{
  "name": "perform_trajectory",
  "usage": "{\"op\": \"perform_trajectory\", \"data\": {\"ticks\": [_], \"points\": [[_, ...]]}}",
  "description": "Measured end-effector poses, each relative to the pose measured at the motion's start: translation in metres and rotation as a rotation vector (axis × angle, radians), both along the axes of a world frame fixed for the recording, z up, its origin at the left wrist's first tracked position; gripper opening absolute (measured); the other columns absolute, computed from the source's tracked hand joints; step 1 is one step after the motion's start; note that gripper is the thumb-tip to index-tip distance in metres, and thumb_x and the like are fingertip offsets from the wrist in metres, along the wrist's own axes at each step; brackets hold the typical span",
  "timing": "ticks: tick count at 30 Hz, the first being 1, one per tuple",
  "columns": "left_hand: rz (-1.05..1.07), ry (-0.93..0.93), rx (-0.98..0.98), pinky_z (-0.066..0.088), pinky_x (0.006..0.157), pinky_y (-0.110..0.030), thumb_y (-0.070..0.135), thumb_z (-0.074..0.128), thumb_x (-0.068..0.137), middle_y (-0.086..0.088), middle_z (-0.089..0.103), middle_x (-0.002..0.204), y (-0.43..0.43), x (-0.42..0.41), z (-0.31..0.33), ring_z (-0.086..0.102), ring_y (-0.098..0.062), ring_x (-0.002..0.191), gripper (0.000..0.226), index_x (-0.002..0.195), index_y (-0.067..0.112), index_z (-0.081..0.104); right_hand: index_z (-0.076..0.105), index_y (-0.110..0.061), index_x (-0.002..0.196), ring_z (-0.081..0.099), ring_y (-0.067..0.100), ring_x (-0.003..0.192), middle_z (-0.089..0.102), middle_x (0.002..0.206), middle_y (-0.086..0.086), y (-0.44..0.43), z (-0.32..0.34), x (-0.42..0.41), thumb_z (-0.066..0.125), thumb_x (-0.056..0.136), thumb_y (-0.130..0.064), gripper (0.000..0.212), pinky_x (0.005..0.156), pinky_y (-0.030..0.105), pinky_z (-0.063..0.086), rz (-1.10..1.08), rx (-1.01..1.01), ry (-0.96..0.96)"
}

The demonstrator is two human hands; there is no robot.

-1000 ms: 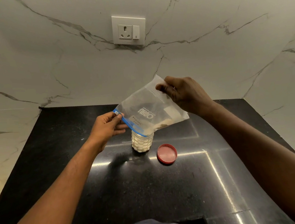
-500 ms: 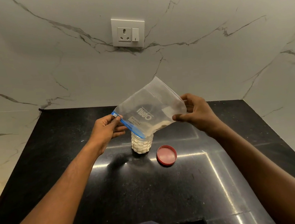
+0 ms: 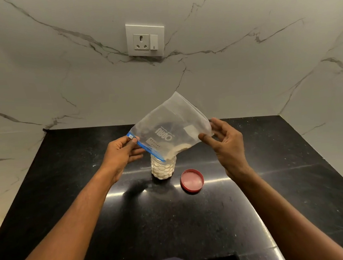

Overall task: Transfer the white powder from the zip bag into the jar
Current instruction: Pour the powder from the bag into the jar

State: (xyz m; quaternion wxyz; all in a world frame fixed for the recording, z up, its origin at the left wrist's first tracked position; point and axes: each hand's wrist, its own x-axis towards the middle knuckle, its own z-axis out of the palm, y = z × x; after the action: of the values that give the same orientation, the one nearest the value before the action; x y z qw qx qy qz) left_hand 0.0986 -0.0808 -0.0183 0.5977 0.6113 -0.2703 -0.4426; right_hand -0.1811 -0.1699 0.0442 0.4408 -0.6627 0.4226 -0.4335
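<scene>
A clear zip bag (image 3: 172, 127) with a blue zip strip is held tilted, mouth down, over the open jar (image 3: 163, 169). A little white powder (image 3: 177, 150) lies in the bag's lowest corner, right at the jar's mouth. The textured jar stands on the black counter and looks nearly full of white powder. My left hand (image 3: 121, 154) pinches the blue zip end at the bag's left. My right hand (image 3: 225, 144) is at the bag's lower right corner, thumb and fingertips touching it, the other fingers spread.
The jar's red lid (image 3: 192, 180) lies upside down on the black counter (image 3: 273, 183), just right of the jar. A white marble wall with a power socket (image 3: 145, 40) rises behind. The counter's edges run along the left and right.
My right hand has come down from the bag's top corner to its lower right corner and loosened its hold. The bag stays tilted over the jar; the left hand has barely moved.
</scene>
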Motion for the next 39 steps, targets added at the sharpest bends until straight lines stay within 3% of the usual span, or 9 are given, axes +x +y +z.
{"op": "perform_trajectory", "data": {"ticks": [7, 15, 18, 21, 25, 31, 36, 39], "points": [[0.010, 0.019, 0.008, 0.063, 0.091, -0.042, 0.018, 0.058, 0.104, -0.011, 0.079, 0.110, 0.002, 0.000, 0.003, 0.078, -0.026, 0.101, 0.017, 0.113, 0.015, 0.072, 0.064, -0.011, 0.134, 0.071, 0.013, 0.113, 0.072, 0.123, 0.004, -0.005, 0.000, -0.005, 0.088, 0.078, -0.011, 0.060, 0.097, 0.035, 0.060, 0.002, 0.050, -0.047], [0.016, 0.034, 0.015, 0.065, 0.085, -0.037, 0.018, 0.058, 0.104, -0.009, 0.080, 0.107, 0.001, -0.001, 0.002, 0.079, -0.023, 0.099, 0.016, 0.112, 0.016, 0.072, 0.068, -0.015, 0.129, 0.070, 0.017, 0.114, 0.071, 0.124, 0.001, -0.006, -0.001, -0.007, 0.085, 0.082, -0.014, 0.050, 0.100, 0.044, 0.059, 0.029, 0.025, 0.011], [0.020, 0.035, 0.023, 0.064, 0.087, -0.040, 0.018, 0.059, 0.103, -0.009, 0.080, 0.106, 0.001, -0.001, 0.002, 0.079, -0.023, 0.099, 0.016, 0.112, 0.015, 0.072, 0.063, -0.012, 0.135, 0.073, 0.018, 0.110, 0.072, 0.121, 0.003, -0.007, 0.004, -0.004, 0.083, 0.084, -0.009, 0.055, 0.094, 0.035, 0.062, 0.072, 0.056, -0.028], [0.018, 0.041, 0.030, 0.063, 0.089, -0.041, 0.018, 0.059, 0.103, -0.009, 0.081, 0.105, 0.000, -0.001, 0.004, 0.079, -0.024, 0.099, 0.017, 0.112, 0.014, 0.073, 0.070, -0.009, 0.125, 0.072, 0.020, 0.110, 0.074, 0.118, 0.005, -0.009, 0.008, 0.001, 0.082, 0.085, -0.008, 0.041, 0.095, 0.037, 0.061, 0.104, 0.009, -0.013], [0.018, 0.055, 0.026, 0.064, 0.087, -0.040, 0.018, 0.059, 0.103, -0.009, 0.080, 0.105, 0.001, -0.001, 0.006, 0.079, -0.025, 0.100, 0.017, 0.113, 0.014, 0.072, 0.060, -0.017, 0.138, 0.070, 0.013, 0.113, 0.071, 0.125, 0.000, -0.012, 0.016, 0.010, 0.087, 0.081, -0.016, 0.063, 0.092, 0.029, 0.061, 0.156, -0.024, -0.006], [0.028, 0.081, -0.003, 0.065, 0.087, -0.040, 0.021, 0.061, 0.102, -0.010, 0.080, 0.109, 0.002, -0.002, 0.005, 0.078, -0.025, 0.102, 0.021, 0.120, 0.014, 0.071, 0.073, -0.008, 0.114, 0.075, 0.020, 0.098, 0.077, 0.106, 0.005, -0.019, 0.025, 0.022, 0.078, 0.090, -0.008, 0.025, 0.089, 0.046, 0.063, 0.190, -0.105, 0.056], [0.047, 0.105, -0.011, 0.064, 0.086, -0.037, 0.012, 0.070, 0.097, -0.008, 0.081, 0.105, 0.004, -0.006, 0.003, 0.079, -0.023, 0.100, 0.024, 0.120, 0.019, 0.066, 0.075, -0.005, 0.105, 0.074, 0.027, 0.093, 0.076, 0.099, 0.010, -0.026, 0.034, 0.039, 0.078, 0.090, -0.010, 0.015, 0.084, 0.051, 0.062, 0.210, -0.224, 0.094], [0.105, 0.139, -0.019, 0.062, 0.091, -0.038, 0.002, 0.069, 0.096, -0.013, 0.076, 0.113, 0.002, -0.011, 0.000, 0.075, -0.026, 0.108, 0.029, 0.123, 0.012, 0.066, 0.075, -0.009, 0.100, 0.072, 0.032, 0.089, 0.075, 0.094, 0.010, -0.028, 0.032, 0.052, 0.077, 0.091, -0.018, 0.013, 0.077, 0.058, 0.059, 0.218, -0.291, 0.141]]}}
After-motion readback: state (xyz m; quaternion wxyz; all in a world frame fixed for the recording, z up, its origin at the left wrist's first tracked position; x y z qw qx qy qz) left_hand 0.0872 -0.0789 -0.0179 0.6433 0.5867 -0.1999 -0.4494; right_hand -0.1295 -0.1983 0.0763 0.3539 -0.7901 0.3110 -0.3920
